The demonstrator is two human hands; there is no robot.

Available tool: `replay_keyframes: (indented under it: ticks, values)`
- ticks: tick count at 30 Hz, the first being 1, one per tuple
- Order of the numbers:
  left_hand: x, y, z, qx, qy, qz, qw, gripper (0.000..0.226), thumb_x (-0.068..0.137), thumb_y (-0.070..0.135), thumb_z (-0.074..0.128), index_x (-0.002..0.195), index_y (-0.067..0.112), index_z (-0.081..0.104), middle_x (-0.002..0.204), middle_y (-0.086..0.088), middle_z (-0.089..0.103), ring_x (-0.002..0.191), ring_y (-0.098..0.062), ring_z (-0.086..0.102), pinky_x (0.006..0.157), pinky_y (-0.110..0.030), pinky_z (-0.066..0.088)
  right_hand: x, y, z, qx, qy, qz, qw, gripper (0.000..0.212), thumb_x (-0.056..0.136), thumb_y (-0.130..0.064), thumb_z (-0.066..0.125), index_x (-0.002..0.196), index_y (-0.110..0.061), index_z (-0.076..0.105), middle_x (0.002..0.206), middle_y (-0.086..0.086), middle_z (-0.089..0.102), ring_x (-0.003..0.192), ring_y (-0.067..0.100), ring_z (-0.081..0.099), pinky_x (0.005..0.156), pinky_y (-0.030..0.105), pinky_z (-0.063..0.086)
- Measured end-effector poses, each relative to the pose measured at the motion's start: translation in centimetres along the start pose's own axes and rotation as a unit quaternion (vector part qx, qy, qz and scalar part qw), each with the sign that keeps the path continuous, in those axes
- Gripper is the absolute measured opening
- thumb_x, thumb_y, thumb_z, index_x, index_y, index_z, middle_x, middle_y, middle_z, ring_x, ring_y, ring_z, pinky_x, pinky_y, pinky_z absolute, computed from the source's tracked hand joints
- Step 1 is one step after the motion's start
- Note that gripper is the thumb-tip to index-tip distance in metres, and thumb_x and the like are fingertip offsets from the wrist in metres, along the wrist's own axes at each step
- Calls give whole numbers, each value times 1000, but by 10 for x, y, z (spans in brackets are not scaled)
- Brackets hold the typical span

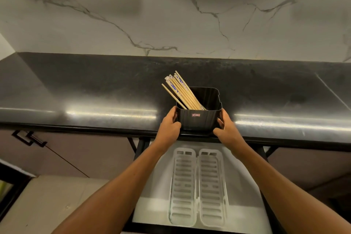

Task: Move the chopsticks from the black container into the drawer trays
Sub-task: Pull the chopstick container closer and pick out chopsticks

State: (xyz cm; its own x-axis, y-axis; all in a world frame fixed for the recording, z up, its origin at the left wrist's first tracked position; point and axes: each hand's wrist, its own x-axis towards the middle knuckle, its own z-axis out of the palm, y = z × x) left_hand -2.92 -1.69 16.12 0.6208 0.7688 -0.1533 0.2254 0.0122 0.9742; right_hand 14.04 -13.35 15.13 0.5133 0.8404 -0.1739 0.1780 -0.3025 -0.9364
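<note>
Black polished stone makes up the long countertop (95, 89) that crosses the middle of the frame, and we see the task's pieces gathered at its front edge, just right of centre. Going from the left, our left hand (170, 122) clasps the left wall of the square black plastic container (198, 119), thumb on the near face and fingers wrapped round the side. The bundle of pale wooden chopsticks (180, 91), some in printed paper sleeves, stands inside it, leaning up and to the left over the rim, so none has reached the drawer yet. Our right hand (225, 125) grips the opposite wall the same way; we judge the two-handed hold is there to keep the container level so the leaning sticks do not spill. The container sits at the counter's lip, directly above the open drawer (152, 205) in the lower centre, probably to shorten each carry. In that drawer, two long white slotted plastic trays (197, 186) lie side by side, lengthwise toward us and bare, suited to sticks laid flat.
</note>
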Motion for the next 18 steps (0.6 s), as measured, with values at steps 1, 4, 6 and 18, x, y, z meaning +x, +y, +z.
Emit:
replay_keyframes:
  ticks: [1, 4, 6, 18]
  values:
    - [0, 0, 0, -1, 0, -1, 1000, 64, 91, -6, 38, 148, 23, 30, 147, 3, 44, 132, -8, 40, 96, -23, 41, 0, 0, 0, 2, 0, 2, 1000, 86, 85, 7, 48, 150, -30, 5, 156, 5, 22, 143, 25, 21, 109, 44, 32]
    - [0, 1, 1, 1, 3, 1, 1000, 64, 92, -6, 39, 148, 24, 30, 147, 3, 44, 127, -4, 40, 92, -19, 42, -1, 0, 0, 5, 0, 6, 1000, 87, 85, 8, 48, 150, -30, 4, 157, 4, 18, 144, 25, 20, 111, 47, 32]
    - [0, 0, 2, 1, 8, -1, 1000, 65, 92, -6, 38, 149, 24, 28, 148, 2, 42, 125, -1, 37, 94, -21, 40, -2, 0, 0, 3, 0, 5, 1000, 88, 85, 8, 48, 150, -30, 3, 157, 4, 18, 144, 25, 20, 111, 47, 32]
    - [0, -1, 2, 2, 12, 1, 1000, 64, 93, -5, 39, 149, 24, 27, 149, 1, 41, 136, -13, 37, 99, -28, 42, -2, 1, 2, -12, 9, 4, 1000, 89, 84, 6, 50, 149, -35, 5, 156, 3, 20, 143, 27, 21, 109, 47, 32]
